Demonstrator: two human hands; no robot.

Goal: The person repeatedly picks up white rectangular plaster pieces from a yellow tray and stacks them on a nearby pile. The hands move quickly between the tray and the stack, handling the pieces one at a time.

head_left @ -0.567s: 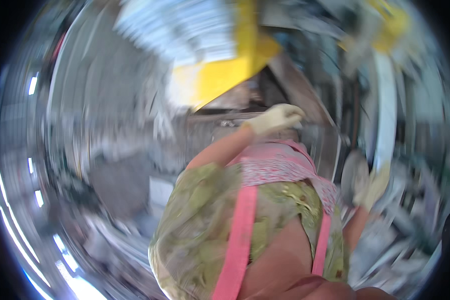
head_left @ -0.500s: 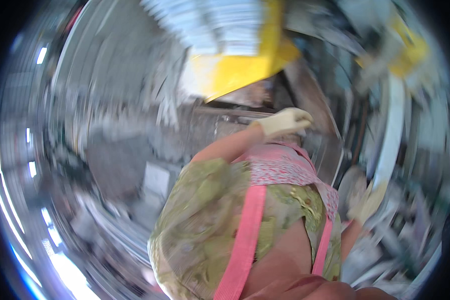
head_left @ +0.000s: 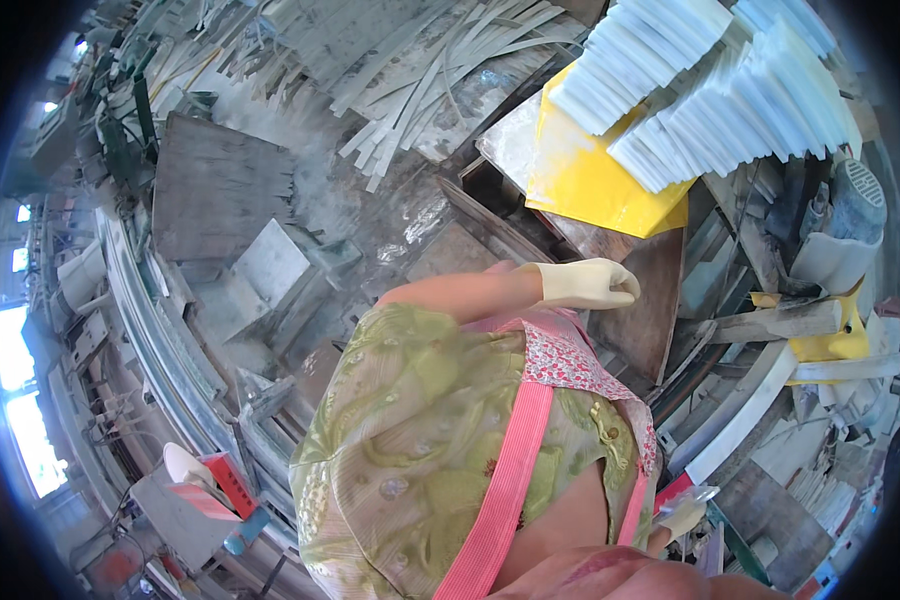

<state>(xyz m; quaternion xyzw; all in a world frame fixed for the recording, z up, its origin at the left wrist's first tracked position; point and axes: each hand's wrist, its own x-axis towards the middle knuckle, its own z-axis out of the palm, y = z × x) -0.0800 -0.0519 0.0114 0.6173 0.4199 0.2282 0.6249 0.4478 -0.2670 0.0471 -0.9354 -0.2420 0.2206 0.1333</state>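
The strip (head_left: 738, 430) lies to the right of the body, its long axis slanting from upper right down to lower left, so that its lower end points toward the right hand (head_left: 682, 520). It is long, narrow and straight-sided, with a bright white face and a slight bend that may come from the lens. Its upper end is near a yellow piece (head_left: 850, 335). The right hand, in a cream glove, is mostly hidden past the apron (head_left: 590, 355), just beside a glossy pale scrap (head_left: 700, 494); I cannot tell how its fingers stand or whether they touch the strip.

The left hand (head_left: 588, 284), also gloved, reaches across the front of the body and points right. Its fingers are curled in narrow, with nothing visible in them. It is above a brown board (head_left: 655, 310). Beyond it, white slabs (head_left: 730, 110) with a bluish tint stand closely packed in rows on a yellow sheet (head_left: 600, 180).
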